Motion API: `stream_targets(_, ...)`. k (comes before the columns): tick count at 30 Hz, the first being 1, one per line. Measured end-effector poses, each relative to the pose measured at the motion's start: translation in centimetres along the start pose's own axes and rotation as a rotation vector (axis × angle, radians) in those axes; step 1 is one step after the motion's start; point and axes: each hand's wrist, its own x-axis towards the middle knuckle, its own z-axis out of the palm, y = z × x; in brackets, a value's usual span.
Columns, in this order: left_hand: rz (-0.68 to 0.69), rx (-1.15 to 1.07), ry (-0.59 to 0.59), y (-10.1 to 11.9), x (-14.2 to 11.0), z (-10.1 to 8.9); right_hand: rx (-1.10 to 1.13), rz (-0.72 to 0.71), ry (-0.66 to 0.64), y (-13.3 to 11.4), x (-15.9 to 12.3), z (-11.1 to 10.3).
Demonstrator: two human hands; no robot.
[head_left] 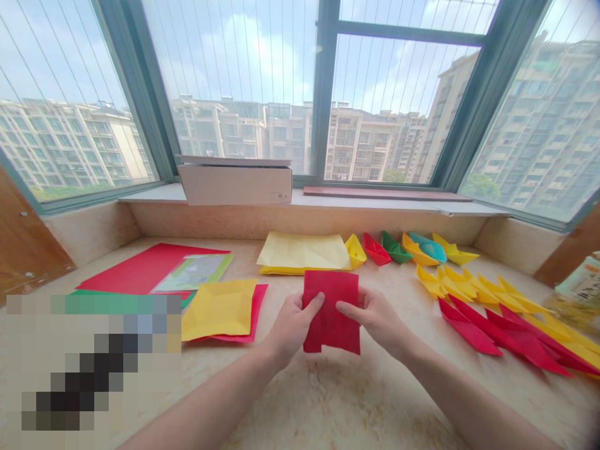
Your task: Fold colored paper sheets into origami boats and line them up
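A folded piece of red paper (332, 328) is held up above the counter between both hands. My left hand (300, 319) grips its left edge, thumb flat on the front and fingers behind. On the right edge, my right hand (370, 309) pinches it the same way. The paper's lower edge is uneven, with a notch near the left. Left of my hands lie a creased yellow sheet (222, 309) and a red sheet (259, 312) partly under it. Behind the held paper rests a stack of yellow paper (304, 250).
Several folded paper boats stand at the right, including a green boat (395, 248), yellow boats (454, 282) and red boats (510, 331). At the left are a large red sheet (135, 269) and a clear packet (192, 273). A white box (237, 184) sits on the sill. Pixelation covers the lower left.
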Motion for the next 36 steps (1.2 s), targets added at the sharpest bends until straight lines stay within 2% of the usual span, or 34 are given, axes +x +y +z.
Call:
stream_targets(5, 0.003, 0.034, -0.081, 0.1, -0.3, 0.2, -0.071, -0.014, 0.185, -0.2, -0.3, 0.1)
stream_targets(9, -0.026, 0.060, -0.114, 0.3, -0.8, 0.4, -0.273, -0.154, 0.290, 0.3, -0.4, 0.1)
stream_targets(12, -0.012, 0.062, -0.088, 0.2, -0.8, 0.5, -0.426, -0.276, 0.319, 0.4, -0.4, 0.1)
stream_targets(14, 0.020, 0.042, -0.042, 0.2, -0.6, 0.5, -0.439, -0.269, 0.321, 0.4, -0.3, 0.1)
stream_targets(18, 0.085, 0.026, 0.015, 0.1, -0.1, 0.4, -0.435, -0.160, 0.330, 0.4, -0.2, -0.3)
stream_targets(21, 0.090, 0.023, 0.043, 0.1, -0.1, 0.4, -0.542, -0.265, 0.338, 0.6, -0.4, -0.3)
stream_targets(25, 0.099, 0.005, 0.091, 0.2, -0.4, 0.8, -0.677, -0.478, 0.264, 1.2, -0.9, 0.2)
stream_targets(29, 0.122, 0.011, 0.069, 0.3, -0.7, 1.1, -0.804, -0.565, 0.104, 1.9, -1.0, 0.6)
stream_targets(32, 0.138, 0.041, 0.038, 0.3, -0.8, 1.1, -0.865, -0.542, -0.004, 1.9, -1.1, 0.7)
stream_targets(36, 0.176, 0.100, -0.020, 0.2, -0.8, 0.9, -0.884, -0.427, -0.065, 1.2, -1.5, 0.7)
